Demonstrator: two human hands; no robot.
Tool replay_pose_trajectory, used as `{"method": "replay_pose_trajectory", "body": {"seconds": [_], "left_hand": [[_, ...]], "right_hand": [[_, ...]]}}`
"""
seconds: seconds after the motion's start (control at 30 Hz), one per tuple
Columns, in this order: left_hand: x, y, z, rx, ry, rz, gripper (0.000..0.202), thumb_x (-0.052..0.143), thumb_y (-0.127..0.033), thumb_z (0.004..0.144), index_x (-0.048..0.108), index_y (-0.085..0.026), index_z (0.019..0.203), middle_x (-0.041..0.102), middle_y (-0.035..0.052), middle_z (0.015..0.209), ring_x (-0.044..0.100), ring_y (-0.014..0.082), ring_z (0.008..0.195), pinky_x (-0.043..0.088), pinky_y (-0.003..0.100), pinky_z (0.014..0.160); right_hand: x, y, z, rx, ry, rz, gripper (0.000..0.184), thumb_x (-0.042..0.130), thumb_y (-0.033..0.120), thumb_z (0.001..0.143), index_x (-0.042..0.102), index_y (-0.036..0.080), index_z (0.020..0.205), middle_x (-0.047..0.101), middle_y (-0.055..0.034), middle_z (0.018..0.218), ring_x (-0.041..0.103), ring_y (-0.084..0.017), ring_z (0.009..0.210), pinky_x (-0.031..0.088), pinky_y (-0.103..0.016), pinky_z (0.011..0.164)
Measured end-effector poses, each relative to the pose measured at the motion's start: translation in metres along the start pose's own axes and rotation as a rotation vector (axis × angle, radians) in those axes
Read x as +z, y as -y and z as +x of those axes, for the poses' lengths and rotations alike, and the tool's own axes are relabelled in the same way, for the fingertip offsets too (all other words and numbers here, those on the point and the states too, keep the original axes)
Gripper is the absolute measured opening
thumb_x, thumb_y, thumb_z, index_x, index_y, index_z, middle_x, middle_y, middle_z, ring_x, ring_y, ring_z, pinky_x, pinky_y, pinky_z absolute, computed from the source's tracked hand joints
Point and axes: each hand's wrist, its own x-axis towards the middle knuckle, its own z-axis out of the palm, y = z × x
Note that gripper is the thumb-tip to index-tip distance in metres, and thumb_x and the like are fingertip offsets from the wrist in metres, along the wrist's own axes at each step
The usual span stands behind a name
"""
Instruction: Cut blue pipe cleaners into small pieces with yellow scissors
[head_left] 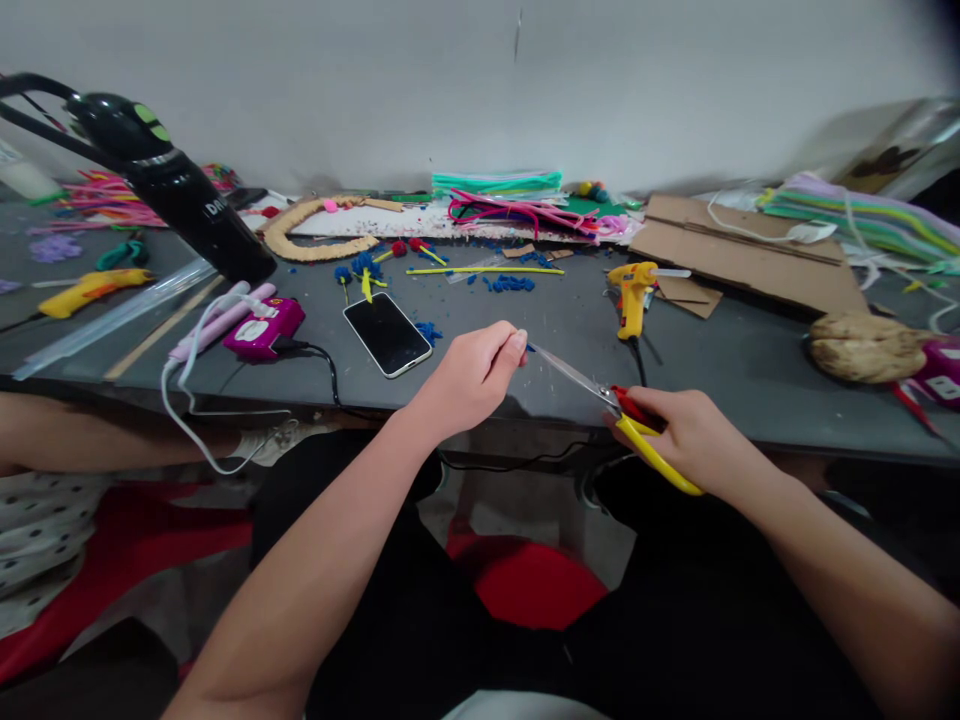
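Note:
My left hand (pixel 476 375) is closed in a pinch on a tiny blue piece (pixel 531 348) at its fingertips, held over the front edge of the grey table (pixel 720 370). My right hand (pixel 694 440) grips yellow-and-red-handled scissors (pixel 600 392). Their blades point left, with the tips at the blue piece. Small blue bits (pixel 510 284) lie scattered on the table behind the hands.
A black phone (pixel 387 333) lies left of my hands, beside a pink glue gun (pixel 264 328) with its cable. A yellow glue gun (pixel 632 290), cardboard sheets (pixel 742 260), pipe cleaners (pixel 517 210), a cardboard ring (pixel 319 235) and a black lamp (pixel 172 190) stand behind. Another person's arm (pixel 90 440) is at left.

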Motion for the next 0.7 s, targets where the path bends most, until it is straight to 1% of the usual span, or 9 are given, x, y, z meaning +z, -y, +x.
{"method": "replay_pose_trajectory", "body": {"seconds": [0.1,0.23,0.37,0.5,0.7], "left_hand": [[-0.0004,-0.0005,0.0000,-0.001,-0.003,0.002,0.035,0.035,-0.035,0.101,0.053,-0.017,0.078,0.053,-0.0003,0.065,0.050,0.0103,0.061,0.039,0.025,0.062],[-0.0007,-0.0007,0.0001,-0.003,-0.001,-0.002,0.035,0.035,-0.035,0.101,0.053,-0.016,0.078,0.055,0.0003,0.067,0.051,0.0104,0.062,0.039,0.025,0.063],[-0.0004,0.0002,0.0002,0.000,-0.001,-0.005,0.034,0.035,-0.035,0.101,0.053,-0.017,0.078,0.056,0.0003,0.067,0.052,0.0105,0.063,0.040,0.025,0.064],[0.0000,0.0010,0.0000,0.007,-0.005,-0.004,0.034,0.035,-0.035,0.101,0.053,-0.017,0.079,0.055,0.0003,0.067,0.051,0.0105,0.062,0.040,0.025,0.063],[-0.0001,0.0013,-0.0010,0.011,-0.001,0.001,0.033,0.036,-0.034,0.101,0.054,-0.017,0.080,0.054,-0.0001,0.066,0.051,0.0106,0.062,0.040,0.025,0.064]], "right_hand": [[0.0000,0.0000,-0.0003,-0.003,-0.002,-0.003,0.024,0.054,0.043,0.085,0.054,0.021,0.073,0.046,0.0029,0.057,0.036,-0.012,0.053,0.030,-0.026,0.053],[-0.0012,0.0016,-0.0013,0.011,-0.024,-0.006,0.025,0.054,0.041,0.084,0.050,0.021,0.069,0.044,0.0035,0.055,0.033,-0.011,0.052,0.030,-0.025,0.053],[-0.0028,0.0015,-0.0021,0.033,-0.023,0.018,0.029,0.055,0.045,0.084,0.048,0.021,0.069,0.047,0.0032,0.057,0.036,-0.012,0.054,0.031,-0.025,0.053],[-0.0027,0.0003,-0.0019,0.040,0.006,0.033,0.030,0.054,0.049,0.084,0.052,0.021,0.072,0.050,0.0025,0.059,0.039,-0.012,0.056,0.032,-0.025,0.054],[-0.0015,0.0008,-0.0009,0.031,0.026,0.004,0.029,0.053,0.048,0.085,0.055,0.021,0.073,0.048,0.0026,0.058,0.038,-0.013,0.055,0.031,-0.026,0.053]]}}
